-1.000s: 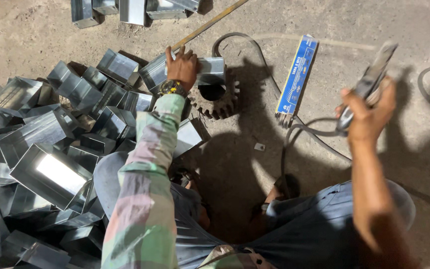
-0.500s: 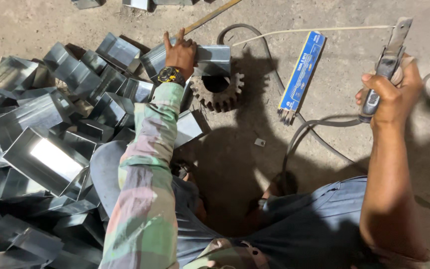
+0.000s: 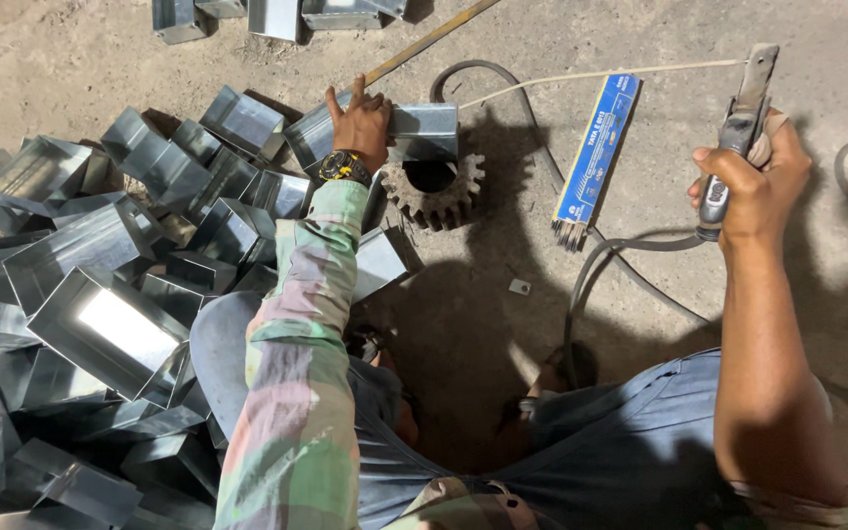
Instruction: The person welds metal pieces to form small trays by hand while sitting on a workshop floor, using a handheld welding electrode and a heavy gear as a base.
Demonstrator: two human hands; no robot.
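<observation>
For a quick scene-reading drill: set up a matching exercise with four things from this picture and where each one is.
Things:
1. electrode holder
2. metal box section
3. gear wheel
4. blue rod packet

Places:
A. on the floor between the gear and the right hand
B. under the left hand
C. gripped in the right hand
D. beneath the box section, teeth showing

Pairs: 1-C, 2-B, 3-D, 4-A

Left hand (image 3: 360,123) hides part of the metal channel (image 3: 414,128), perhaps its seam.
</observation>
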